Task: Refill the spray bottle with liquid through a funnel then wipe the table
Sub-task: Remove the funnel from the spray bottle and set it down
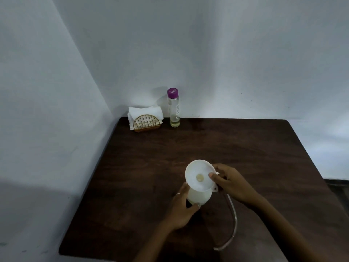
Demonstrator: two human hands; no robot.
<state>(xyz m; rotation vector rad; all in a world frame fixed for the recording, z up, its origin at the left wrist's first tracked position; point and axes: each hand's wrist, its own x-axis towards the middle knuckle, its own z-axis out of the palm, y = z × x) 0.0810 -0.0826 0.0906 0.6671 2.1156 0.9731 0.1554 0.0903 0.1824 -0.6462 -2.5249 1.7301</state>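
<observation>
The white translucent plastic spray bottle is stood near the front middle of the dark brown wooden table, and it is gripped round its body by the left hand, fingers curled about the far side and thumb across the near side. A wide white plastic funnel is seated in the bottle's neck, tilted a little toward the camera, and its rim is pinched on the right side by the right hand, thumb laid on the inner face of the bowl. A trace of yellowish liquid is seen at the funnel's throat.

A clear plastic dip tube is laid curving on the table to the right of the bottle, under the right forearm; the spray head it belongs to cannot be made out. At the far left corner, well apart from the hands, a tall clear glass bottle with a purple cap is stood capped, only a low layer of pale liquid left in it, just beside a gold wire holder of white paper napkins.

The filling step is judged to be at its end, or the funnel just being steadied. Next, the funnel would have to be lifted straight out while the bottle is held firm, so drips are kept off the wood; then the tube refitted and a napkin fetched for wiping.
</observation>
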